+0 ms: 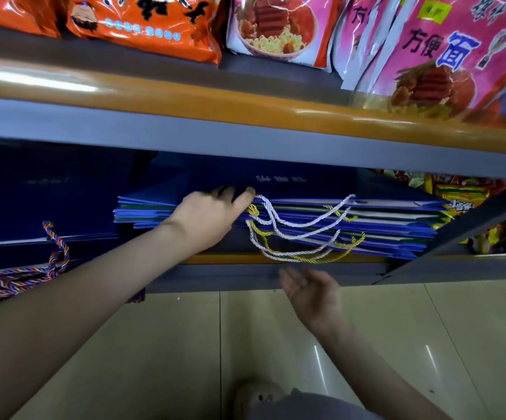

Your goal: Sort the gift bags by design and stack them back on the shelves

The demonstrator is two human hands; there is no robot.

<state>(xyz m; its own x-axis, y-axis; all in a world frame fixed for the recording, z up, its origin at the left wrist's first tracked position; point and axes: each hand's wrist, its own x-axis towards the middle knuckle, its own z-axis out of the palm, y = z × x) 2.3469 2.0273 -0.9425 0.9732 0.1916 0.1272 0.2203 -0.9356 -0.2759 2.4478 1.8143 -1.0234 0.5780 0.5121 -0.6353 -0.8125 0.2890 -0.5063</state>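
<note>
Fingertips of left hand (212, 216) shadowed atop blue gift bags (367, 225), grip unclear, right hand (309, 291) blurred, splayed

A stack of blue gift bags (367, 219) lies flat on the lower shelf (245, 277), openings facing the front lip. The sheets are unevenly aligned, and edges jut out at 9 and 3 o'clock. The top bag carries a small line of pale lettering (280, 178), too blurred to read. White twisted cord handles (303, 224) and yellow ones (348, 241) loop down toward 6 o'clock over the shelf edge. At 9 o'clock of this stack, just beside it, lie darker navy gift bags (49, 189), also flat, their multicoloured cord handles (55, 256) trailing toward 7 o'clock.
</note>
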